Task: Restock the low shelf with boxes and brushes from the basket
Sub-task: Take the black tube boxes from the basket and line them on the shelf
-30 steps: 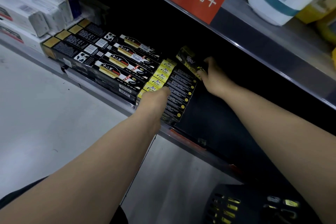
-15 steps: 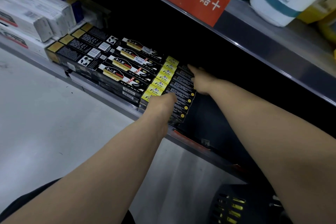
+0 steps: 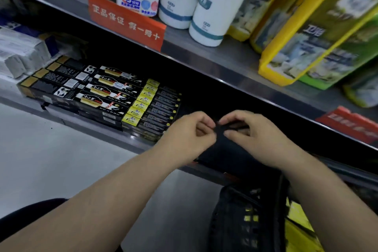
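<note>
Both hands, left hand [image 3: 189, 129] and right hand [image 3: 248, 132], pinch 1 small dark item [image 3: 231, 126], unclear, right of boxes [image 3: 151, 108] on low shelf [image 3: 131, 141]

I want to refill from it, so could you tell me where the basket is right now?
In the head view the black basket sits at the bottom right, on the floor under the right forearm and just in front of the low shelf.

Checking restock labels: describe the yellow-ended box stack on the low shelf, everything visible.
The yellow-ended box stack is a neat row of long, flat black cartons, apparently cardboard, each with a yellow end panel and small yellow dots at the far end. It lies flat on the low shelf, butted against black-and-gold boxes on the left. Neither hand touches it.
</note>
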`<state>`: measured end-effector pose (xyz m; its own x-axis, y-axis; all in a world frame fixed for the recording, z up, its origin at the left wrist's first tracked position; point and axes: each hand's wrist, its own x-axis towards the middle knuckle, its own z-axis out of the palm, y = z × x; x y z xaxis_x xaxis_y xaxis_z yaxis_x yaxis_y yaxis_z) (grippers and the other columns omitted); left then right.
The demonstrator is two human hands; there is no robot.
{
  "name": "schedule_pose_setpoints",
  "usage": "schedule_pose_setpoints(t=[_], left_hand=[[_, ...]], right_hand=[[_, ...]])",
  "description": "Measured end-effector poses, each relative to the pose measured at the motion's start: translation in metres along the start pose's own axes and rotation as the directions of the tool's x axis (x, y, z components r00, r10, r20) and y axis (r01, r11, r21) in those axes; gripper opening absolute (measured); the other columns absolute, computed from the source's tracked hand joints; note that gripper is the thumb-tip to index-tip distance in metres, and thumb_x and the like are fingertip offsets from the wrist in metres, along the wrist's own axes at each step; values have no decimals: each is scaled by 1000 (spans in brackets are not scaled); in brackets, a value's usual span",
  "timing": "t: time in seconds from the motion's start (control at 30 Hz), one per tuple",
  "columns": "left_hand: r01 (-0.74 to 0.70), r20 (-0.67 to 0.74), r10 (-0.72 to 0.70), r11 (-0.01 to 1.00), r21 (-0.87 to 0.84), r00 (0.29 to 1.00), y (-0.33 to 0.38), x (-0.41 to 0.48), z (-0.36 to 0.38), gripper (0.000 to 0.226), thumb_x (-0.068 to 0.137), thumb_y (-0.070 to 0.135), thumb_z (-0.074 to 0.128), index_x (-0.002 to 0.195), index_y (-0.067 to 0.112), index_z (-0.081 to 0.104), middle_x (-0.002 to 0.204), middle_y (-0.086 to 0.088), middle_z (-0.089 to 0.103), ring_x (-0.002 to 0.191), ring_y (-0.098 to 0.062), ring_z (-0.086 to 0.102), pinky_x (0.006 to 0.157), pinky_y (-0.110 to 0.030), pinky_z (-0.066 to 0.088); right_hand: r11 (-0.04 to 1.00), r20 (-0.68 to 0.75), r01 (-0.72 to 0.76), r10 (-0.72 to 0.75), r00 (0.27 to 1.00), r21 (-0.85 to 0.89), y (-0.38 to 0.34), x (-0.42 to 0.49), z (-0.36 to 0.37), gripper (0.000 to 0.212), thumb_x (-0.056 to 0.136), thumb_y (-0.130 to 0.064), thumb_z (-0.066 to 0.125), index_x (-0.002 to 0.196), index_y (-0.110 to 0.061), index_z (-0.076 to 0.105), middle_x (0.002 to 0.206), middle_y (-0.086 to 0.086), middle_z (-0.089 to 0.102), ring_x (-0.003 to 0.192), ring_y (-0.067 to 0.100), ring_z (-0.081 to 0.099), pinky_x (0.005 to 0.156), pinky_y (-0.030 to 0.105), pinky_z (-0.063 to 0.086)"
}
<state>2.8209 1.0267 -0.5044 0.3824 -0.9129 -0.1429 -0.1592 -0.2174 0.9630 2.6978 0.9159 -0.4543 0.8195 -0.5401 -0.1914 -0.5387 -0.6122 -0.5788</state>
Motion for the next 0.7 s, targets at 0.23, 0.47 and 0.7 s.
schedule_pose_setpoints(t=[0.23,0.47,0.7], left_hand=[[-358,282,285,897,259,916,36,-35,50,14,85,26,62,97,32,60,94,20,61,93,12,52,73,-1,37],[-589,487,377,694,414,788,53,-50,98,20,89,40,53,107,35,58,101,26,52,105,4,33,84,-10,30],[-599,615,288,702,386,734,67,-49,122,19,92,35,51,110,34,57,106,23,56,104,7,41,86,-13,35]], right_hand=[[953,-242,-95,168,956,289,52,-113,-20,22,86,-5,63,85,-27,66,84,-13,68,80,-2,61,72,10,47],[911,-43,-413,413,910,-5,139,-174,27,16,87,-12,60,99,-22,63,89,-13,61,80,-3,58,63,10,39],[883,351,-382,461,815,-273,165,-163,89,58,88,-34,61,137,-13,39,136,9,49,121,27,50,93,33,45]])
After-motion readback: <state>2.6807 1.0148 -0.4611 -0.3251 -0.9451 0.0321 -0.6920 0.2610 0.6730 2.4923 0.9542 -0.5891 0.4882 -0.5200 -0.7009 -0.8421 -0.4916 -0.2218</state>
